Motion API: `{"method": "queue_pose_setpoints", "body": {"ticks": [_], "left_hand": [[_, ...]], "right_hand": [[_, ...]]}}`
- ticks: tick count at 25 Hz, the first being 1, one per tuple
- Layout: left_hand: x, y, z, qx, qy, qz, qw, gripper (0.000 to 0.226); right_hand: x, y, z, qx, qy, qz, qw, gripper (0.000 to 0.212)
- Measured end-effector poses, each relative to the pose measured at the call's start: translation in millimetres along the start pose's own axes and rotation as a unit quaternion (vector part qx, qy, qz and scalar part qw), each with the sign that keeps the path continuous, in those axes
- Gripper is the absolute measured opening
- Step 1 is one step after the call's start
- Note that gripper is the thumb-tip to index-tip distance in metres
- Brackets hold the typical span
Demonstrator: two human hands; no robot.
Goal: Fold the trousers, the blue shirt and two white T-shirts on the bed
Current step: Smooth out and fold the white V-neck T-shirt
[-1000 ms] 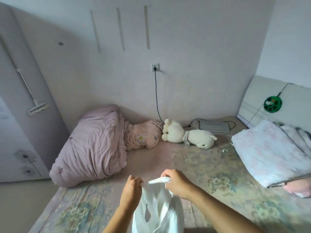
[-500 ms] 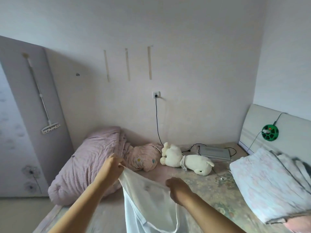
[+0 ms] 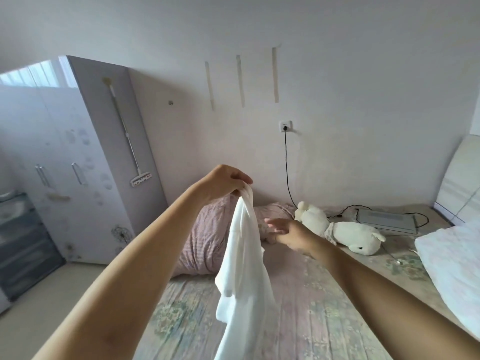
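T-shirt [image 3: 244,258] hangs bunched over the bed [image 3: 311,320], pinched at its top edge by the left hand [image 3: 223,184], which is raised high. The right hand [image 3: 288,233] is beside the cloth with fingers spread, holding nothing. To do this well, the right hand should probably take the other shoulder, pull the cloth taut and lay it flat before folding.

Your left hand [image 3: 223,183] holds the T-shirt [image 3: 244,268] above the bed [image 3: 311,320]; right hand [image 3: 291,233] just right of it. Duvet [image 3: 207,237] behind, toy [image 3: 345,232] right of that, wardrobe [image 3: 65,165] far left.
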State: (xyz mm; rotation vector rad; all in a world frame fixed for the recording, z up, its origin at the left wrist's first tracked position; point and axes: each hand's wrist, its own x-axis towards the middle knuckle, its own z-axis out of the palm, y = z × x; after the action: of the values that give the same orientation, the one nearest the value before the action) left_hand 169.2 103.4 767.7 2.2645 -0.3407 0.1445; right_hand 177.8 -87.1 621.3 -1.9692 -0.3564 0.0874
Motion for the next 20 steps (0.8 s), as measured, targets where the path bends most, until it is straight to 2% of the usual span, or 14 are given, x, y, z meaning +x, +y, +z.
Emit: {"method": "queue_pose_setpoints", "body": {"ticks": [3,7,9,15,20], "left_hand": [[-3,-15,-13,-0.096,-0.001,-0.016,0.995,0.02],[-7,-22,-24,-0.133,-0.003,-0.016,0.991,0.02],[-8,-23,-28,-0.119,0.0,-0.014,0.993,0.021],[-6,-30,-38,-0.018,0.024,-0.037,0.999,0.022],[-10,-21,-34,0.04,0.013,-0.046,0.998,0.015]], "right_hand": [[16,-26,14,-0.013,0.043,-0.072,0.996,0.033],[18,-54,29,-0.009,-0.024,-0.077,0.997,0.01],[19,-59,30,-0.007,-0.022,-0.074,0.997,0.007],[13,-58,10,-0.025,0.008,-0.065,0.998,0.024],[3,-63,-12,0.026,-0.01,-0.031,0.999,0.019]]}}
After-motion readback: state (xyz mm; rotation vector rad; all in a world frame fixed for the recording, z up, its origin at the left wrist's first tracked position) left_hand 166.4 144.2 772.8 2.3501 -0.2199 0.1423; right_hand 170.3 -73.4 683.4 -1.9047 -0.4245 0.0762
